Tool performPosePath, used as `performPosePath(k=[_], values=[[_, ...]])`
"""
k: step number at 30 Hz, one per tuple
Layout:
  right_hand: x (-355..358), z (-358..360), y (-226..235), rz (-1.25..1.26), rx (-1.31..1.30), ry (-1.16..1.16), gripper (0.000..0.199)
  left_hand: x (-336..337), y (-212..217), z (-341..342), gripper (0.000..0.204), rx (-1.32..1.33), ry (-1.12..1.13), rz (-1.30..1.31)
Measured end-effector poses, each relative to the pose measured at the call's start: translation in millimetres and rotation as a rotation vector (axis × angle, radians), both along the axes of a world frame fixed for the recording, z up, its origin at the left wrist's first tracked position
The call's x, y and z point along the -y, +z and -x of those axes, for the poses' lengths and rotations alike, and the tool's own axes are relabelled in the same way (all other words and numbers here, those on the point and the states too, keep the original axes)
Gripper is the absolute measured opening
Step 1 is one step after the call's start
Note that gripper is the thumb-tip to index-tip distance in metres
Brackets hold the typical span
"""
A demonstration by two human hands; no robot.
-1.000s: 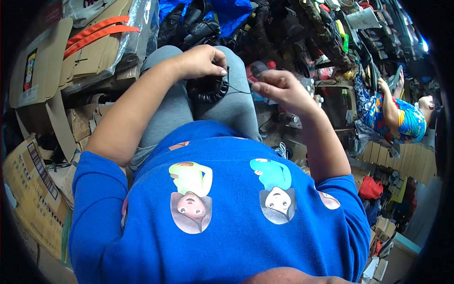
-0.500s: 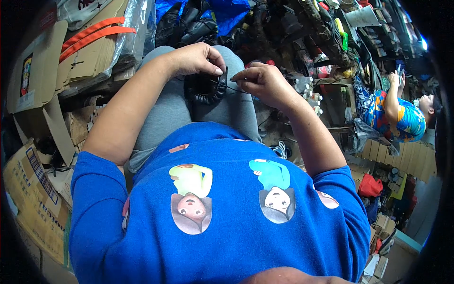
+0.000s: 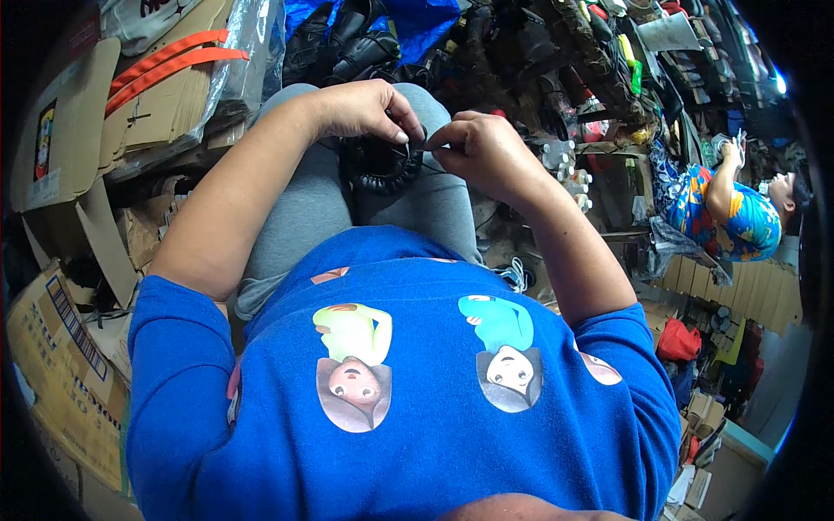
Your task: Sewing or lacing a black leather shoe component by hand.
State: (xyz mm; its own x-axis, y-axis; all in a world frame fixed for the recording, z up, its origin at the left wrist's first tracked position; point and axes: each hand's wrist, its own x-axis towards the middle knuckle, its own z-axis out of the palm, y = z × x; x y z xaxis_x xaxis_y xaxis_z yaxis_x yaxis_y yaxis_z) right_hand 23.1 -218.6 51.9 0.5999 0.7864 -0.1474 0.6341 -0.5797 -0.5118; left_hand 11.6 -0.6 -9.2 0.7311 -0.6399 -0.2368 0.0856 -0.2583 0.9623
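Note:
On my lap rests a black, round, leather-looking piece point(image 3: 388, 184) with a pleated rim and a dark hollow middle. My left hand point(image 3: 382, 111) grips its far right edge, thumb and forefinger bent over the rim. Close beside those fingertips, my right hand point(image 3: 478, 148) is closed in a pinch, its forefinger reaching toward the rim. A thin dark strand runs between the piece and the right hand; its ends are too small to make out. Part of the black piece is hidden under my left hand.
Flattened cardboard point(image 3: 165, 108) with orange strips on it is stacked at the left. Black shoes point(image 3: 365, 54) lie beyond my knees by a blue plastic sheet point(image 3: 432, 22). Small white bottles point(image 3: 577, 181) stand to the right. Another person point(image 3: 738, 208) sits farther right.
My right fingertips have come nearer to the left ones at the rim, and the strand between them shows shorter. The black piece has tilted slightly. The other person's hands have shifted.

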Motion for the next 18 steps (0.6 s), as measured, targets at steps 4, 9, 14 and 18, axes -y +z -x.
performPosePath(k=[4, 9, 14, 18], values=[[2, 0, -11, 0.008, 0.029, 0.048, 0.019, 0, -2, 1, 0.029, 0.005, -0.002, 0.011], [21, -22, -37, -0.179, -0.641, -0.141, 0.015, 2, -3, -2, 0.031, 0.010, -0.032, 0.018], [26, -31, -57, -0.268, -0.855, -0.151, 0.015, 3, -3, -4, 0.032, 0.035, -0.027, -0.015], [20, -19, -59, -0.274, -0.820, -0.220, 0.017, 3, -1, -2, 0.030, 0.050, -0.008, -0.077]])
